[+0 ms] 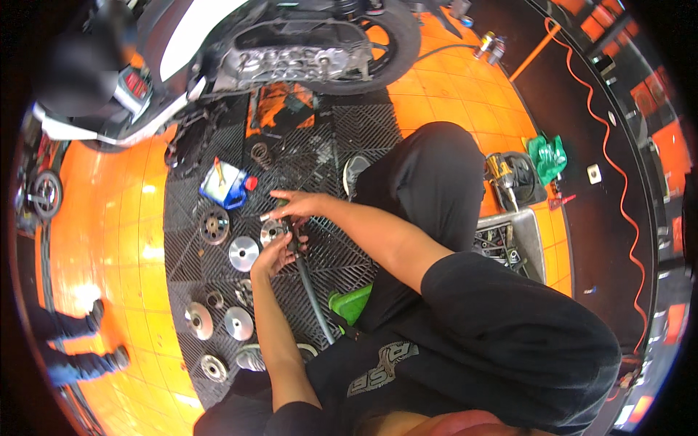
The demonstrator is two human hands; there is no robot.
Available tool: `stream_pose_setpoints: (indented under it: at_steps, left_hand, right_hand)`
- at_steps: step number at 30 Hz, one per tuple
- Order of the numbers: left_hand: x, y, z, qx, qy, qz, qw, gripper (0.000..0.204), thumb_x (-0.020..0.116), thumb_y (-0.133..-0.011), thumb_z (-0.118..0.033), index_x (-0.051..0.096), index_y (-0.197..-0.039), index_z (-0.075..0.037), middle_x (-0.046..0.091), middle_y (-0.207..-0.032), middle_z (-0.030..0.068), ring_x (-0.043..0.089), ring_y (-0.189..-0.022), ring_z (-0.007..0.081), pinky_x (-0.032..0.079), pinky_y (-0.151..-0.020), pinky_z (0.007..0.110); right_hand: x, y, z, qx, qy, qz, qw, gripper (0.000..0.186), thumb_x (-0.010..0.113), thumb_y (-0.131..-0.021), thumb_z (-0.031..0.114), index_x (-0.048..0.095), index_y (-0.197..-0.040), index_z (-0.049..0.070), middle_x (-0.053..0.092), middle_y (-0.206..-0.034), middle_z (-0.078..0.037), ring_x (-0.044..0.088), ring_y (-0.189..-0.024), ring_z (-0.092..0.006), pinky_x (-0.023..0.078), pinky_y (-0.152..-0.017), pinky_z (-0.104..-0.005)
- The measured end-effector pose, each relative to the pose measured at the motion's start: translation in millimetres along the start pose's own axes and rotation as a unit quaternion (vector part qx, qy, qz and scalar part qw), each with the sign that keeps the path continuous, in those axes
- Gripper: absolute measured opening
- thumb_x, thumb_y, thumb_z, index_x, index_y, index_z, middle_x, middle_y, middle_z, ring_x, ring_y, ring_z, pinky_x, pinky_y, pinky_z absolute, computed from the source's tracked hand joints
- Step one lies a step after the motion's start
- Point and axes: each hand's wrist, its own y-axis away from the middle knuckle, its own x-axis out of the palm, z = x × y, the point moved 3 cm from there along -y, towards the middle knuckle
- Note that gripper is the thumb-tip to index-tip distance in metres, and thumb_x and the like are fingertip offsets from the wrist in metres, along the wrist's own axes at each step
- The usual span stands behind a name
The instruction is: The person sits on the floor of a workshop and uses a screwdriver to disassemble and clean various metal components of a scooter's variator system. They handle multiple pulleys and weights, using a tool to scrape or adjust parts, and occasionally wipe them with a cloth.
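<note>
My left hand [272,256] is closed around a small dark air tool [293,237], with a grey hose [310,294] running from it toward my lap. Just beyond, my right hand [299,206] reaches over the tool with its index finger stretched out and its fingers apart. A round metal pulley part [271,231] lies between and under the hands, partly covered by them. Left of the hands is a shiny metal disc [243,254]. Above that disc rests a dark round clutch bell [214,226] with holes. Whether the right fingertips touch the pulley part is unclear.
A blue-and-white bottle with a red cap [225,184] and a coil spring [262,155] are on the black mat. More discs [238,323] lie nearer me. A scooter [291,54] with its side case exposed stands ahead. A tool tray [509,243] is at right; another person's legs [87,341] show left.
</note>
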Motion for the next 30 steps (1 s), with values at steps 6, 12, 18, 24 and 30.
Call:
stream_pose_setpoints:
  at_steps: [6, 12, 18, 24, 30]
  left_hand:
    - [-2.0, 5.8, -13.6, -0.060, -0.085, -0.030, 0.994, 0.055, 0.054, -0.095, -0.056, 0.053, -0.134, -0.016, 0.067, -0.122, 0.0021, 0.065, -0.102, 0.0136, 0.048, -0.082, 0.030]
    - [-15.5, 9.0, -34.9, 0.030, -0.128, -0.185, 0.974, 0.061, 0.043, -0.098, -0.060, 0.055, -0.131, -0.010, 0.069, -0.109, 0.0054, 0.064, -0.093, 0.0139, 0.048, -0.076, 0.030]
    - [-39.0, 4.7, -48.1, 0.205, -0.109, -0.246, 0.941, 0.042, 0.048, -0.103, -0.038, 0.060, -0.123, -0.004, 0.062, -0.074, 0.0002, 0.063, -0.072, 0.0116, 0.041, -0.058, 0.022]
    - [-33.7, 2.0, -42.8, 0.196, -0.082, -0.283, 0.935, 0.032, 0.051, -0.101, -0.028, 0.061, -0.116, -0.002, 0.053, -0.071, -0.0005, 0.060, -0.067, 0.0138, 0.049, -0.062, 0.026]
    - [-7.1, -15.5, -36.4, 0.165, -0.112, -0.267, 0.943, 0.022, 0.043, -0.099, -0.009, 0.056, -0.115, -0.002, 0.052, -0.074, 0.0005, 0.046, -0.059, 0.0085, 0.043, -0.056, 0.022]
  right_hand:
    - [0.6, -12.3, -4.9, -0.099, 0.090, -0.050, 0.990, 0.092, 0.076, -0.078, 0.051, 0.038, -0.147, 0.004, 0.048, -0.144, -0.021, 0.049, -0.130, -0.0319, 0.041, -0.106, -0.0397]
    - [3.7, -21.7, -10.7, -0.129, 0.100, -0.094, 0.982, 0.095, 0.076, -0.076, 0.054, 0.038, -0.146, 0.002, 0.047, -0.143, -0.026, 0.050, -0.130, -0.0331, 0.041, -0.107, -0.0393]
    - [-6.5, -24.4, -23.6, -0.065, 0.139, -0.158, 0.976, 0.127, 0.080, -0.067, 0.062, 0.015, -0.151, -0.007, 0.050, -0.138, -0.030, 0.053, -0.126, -0.0341, 0.042, -0.104, -0.0386]
    - [-12.5, -26.1, -36.0, 0.048, 0.164, -0.179, 0.969, 0.127, 0.071, -0.074, 0.065, 0.001, -0.152, -0.005, 0.048, -0.137, -0.031, 0.063, -0.106, -0.0341, 0.054, -0.078, -0.0435]
    - [-38.1, -39.6, -61.0, 0.066, 0.269, -0.360, 0.891, 0.085, 0.055, -0.091, 0.051, 0.025, -0.149, -0.004, 0.055, -0.133, -0.027, 0.064, -0.107, -0.0407, 0.054, -0.085, -0.0469]
